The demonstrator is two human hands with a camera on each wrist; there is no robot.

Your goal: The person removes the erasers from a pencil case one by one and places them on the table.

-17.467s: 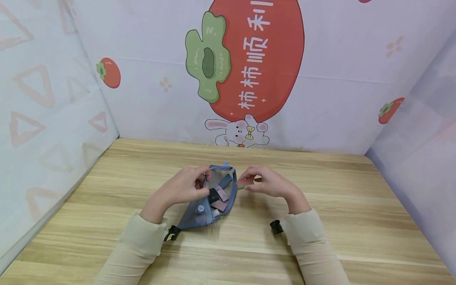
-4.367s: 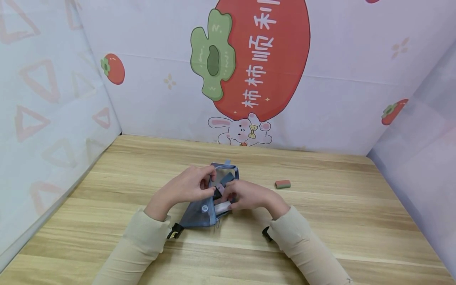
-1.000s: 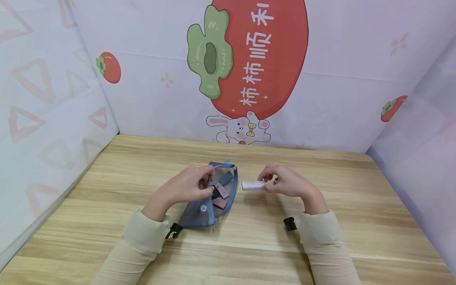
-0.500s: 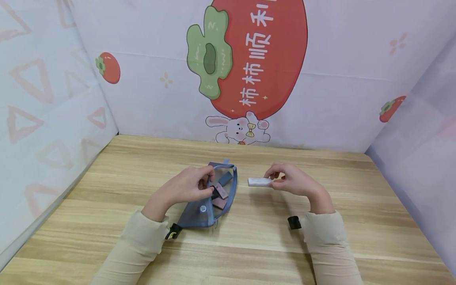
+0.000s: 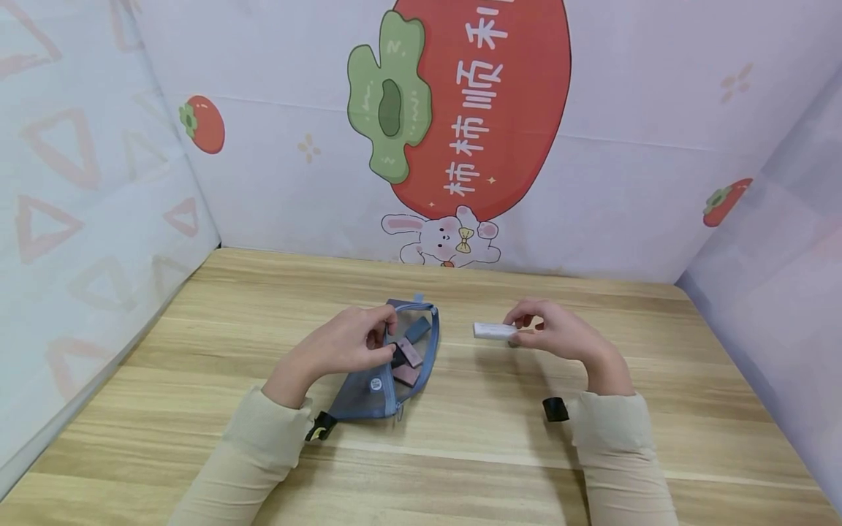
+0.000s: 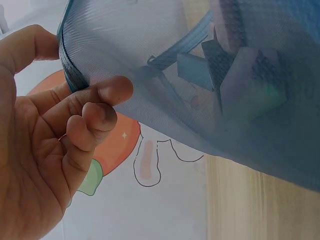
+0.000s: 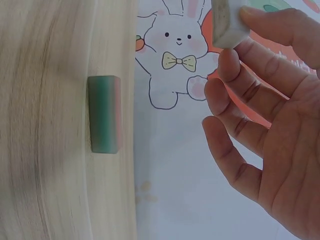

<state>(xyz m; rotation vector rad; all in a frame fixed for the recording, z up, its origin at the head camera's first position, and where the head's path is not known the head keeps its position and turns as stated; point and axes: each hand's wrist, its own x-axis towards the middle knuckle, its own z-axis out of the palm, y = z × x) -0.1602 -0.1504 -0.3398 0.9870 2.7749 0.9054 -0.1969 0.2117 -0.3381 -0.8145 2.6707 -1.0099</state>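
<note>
A blue mesh zipper pouch [image 5: 368, 398] lies unzipped on the table. My left hand [image 5: 345, 343] pinches the edge of its opening; in the left wrist view the left hand [image 6: 55, 115] has that zippered edge between thumb and finger. Inside the pouch are a blue block [image 5: 417, 329], a black piece and pinkish eraser-like blocks [image 5: 409, 352]. To the right, my right hand [image 5: 559, 332] pinches a white eraser [image 5: 493, 332] above the table, thumb against its side. A green-and-red eraser [image 7: 104, 115] lies on the table under the right hand, mostly hidden in the head view.
The wooden table [image 5: 460, 467] meets a printed back wall [image 5: 276, 183] with persimmon and rabbit drawings, and has side walls left and right. Black wrist straps or camera mounts [image 5: 555, 409] stick out near both sleeves.
The right hand has taken the white eraser out of the pouch and carried it rightward, over the green-and-red eraser set down earlier. The left hand keeps its hold on the pouch edge.
</note>
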